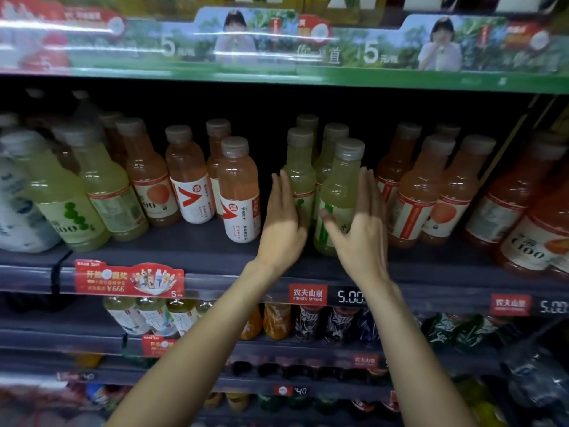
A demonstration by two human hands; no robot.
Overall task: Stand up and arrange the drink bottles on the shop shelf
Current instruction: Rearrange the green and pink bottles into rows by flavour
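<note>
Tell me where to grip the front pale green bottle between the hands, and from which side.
Grip the front green bottle round its labelled body, from the front. It stands upright at the shelf edge; green bottles crowd behind it. The left hand and right hand flank it, fingers straight.

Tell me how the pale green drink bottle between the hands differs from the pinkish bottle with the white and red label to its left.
The pale green plastic bottle holds cloudy yellow-green drink; the pinkish plastic bottle holds peach-pink drink. The green one's label is green and white; the pink one's is white with a red mark. The left hand and right hand flank the green group with straight fingers; the pink bottle stands untouched. Both stand upright near the shelf front with grey caps.
</note>
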